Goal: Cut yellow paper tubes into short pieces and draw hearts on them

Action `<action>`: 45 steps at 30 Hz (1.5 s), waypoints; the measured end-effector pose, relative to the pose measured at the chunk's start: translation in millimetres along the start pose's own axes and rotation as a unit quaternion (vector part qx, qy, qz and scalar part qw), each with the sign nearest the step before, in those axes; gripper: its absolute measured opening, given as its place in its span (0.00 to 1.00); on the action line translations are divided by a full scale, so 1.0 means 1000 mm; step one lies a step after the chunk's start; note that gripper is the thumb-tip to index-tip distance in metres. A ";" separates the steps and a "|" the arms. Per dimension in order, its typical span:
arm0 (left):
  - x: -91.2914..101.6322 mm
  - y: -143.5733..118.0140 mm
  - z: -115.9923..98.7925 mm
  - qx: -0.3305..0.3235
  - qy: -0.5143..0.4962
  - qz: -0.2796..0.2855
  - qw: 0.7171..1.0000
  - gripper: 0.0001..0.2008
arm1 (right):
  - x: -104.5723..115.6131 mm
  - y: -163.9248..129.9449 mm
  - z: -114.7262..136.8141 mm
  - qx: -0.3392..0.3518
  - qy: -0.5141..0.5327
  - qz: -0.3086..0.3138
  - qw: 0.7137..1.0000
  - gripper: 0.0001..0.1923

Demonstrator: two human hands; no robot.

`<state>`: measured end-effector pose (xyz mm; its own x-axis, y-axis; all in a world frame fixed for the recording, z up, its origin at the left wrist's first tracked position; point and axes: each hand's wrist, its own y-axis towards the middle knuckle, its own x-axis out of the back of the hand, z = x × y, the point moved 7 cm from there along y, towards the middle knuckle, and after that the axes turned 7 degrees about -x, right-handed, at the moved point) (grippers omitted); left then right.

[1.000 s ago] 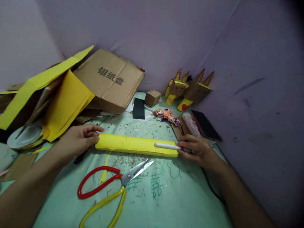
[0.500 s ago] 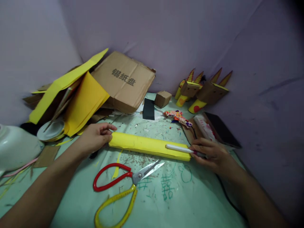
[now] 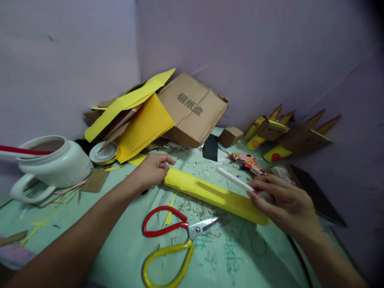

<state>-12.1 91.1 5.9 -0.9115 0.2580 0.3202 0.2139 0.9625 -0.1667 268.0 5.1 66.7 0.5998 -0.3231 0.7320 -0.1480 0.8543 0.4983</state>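
"Paper roll (image 3: 216, 196), long and yellow: where does it lie, and by what is it held?"

"It lies slantwise on the green table (image 3: 120, 256), just beyond the red-and-yellow-handled scissors (image 3: 197, 230). The left hand (image 3: 152, 171) is at its left end, where thumb and fingers appear to pinch the edge."

"And the right hand (image 3: 283, 200)?"

"Its fingers pinch a white marker (image 3: 234, 180), held apart from the paper and above it; a dark shadow falls along the roll. The plain white end points leftward; a writing tip cannot be made out. The roll's right end lies beneath this hand, and whether the two touch cannot be told."

"How far has the work advanced?"

"Shaping may be judged largely done: the paper is bent into a long, narrow form, and a yellow offcut (image 3: 168, 218) lies beside the scissors. Whether a seam is fastened is hidden; a patterned glue gun (image 3: 246, 161) lies beyond the roll."

"What seems to be left?"

"Marking, perhaps: no clear drawn line shows on the visible face, whereas the horned cardboard figures (image 3: 303, 140) at the rear bear coloured spots on their yellow parts."
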 end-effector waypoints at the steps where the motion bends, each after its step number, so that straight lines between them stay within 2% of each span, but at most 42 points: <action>1: 0.000 0.001 0.001 0.002 -0.010 0.002 1.000 0.18 | -0.012 0.010 0.012 -0.008 0.011 0.015 1.000 0.04; 5: 0.001 0.000 0.001 0.015 -0.050 -0.006 0.999 0.17 | -0.057 0.034 0.047 -0.027 0.043 0.049 0.998 0.06; 8: 0.003 0.000 -0.001 0.023 -0.071 -0.020 0.997 0.13 | -0.083 0.037 0.054 -0.040 0.040 0.094 0.994 0.09; 11: 0.004 0.000 -0.001 0.031 -0.076 -0.027 0.996 0.12 | -0.097 0.037 0.054 -0.041 0.039 0.123 0.991 0.10; 19: 0.004 -0.001 -0.001 0.038 -0.057 -0.026 0.997 0.12 | -0.101 0.039 0.052 -0.015 0.034 0.159 0.987 0.09; 27: 0.004 0.001 -0.001 0.024 -0.028 -0.022 0.999 0.11 | -0.105 0.040 0.050 -0.026 0.037 0.184 0.982 0.10; 33: 0.005 0.004 0.006 0.024 -0.015 -0.013 1.000 0.11 | -0.106 0.040 0.050 -0.022 0.012 0.186 0.982 0.09; 45: 0.004 -0.001 -0.001 0.008 0.009 -0.015 1.000 0.09 | -0.107 0.041 0.052 -0.029 -0.013 0.204 0.978 0.09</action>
<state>-15.8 91.7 7.9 -0.9109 0.2307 0.3422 0.1809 0.9685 -0.1714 156.9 53.1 33.5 0.4795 0.0409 0.8766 -0.3264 0.9356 0.1349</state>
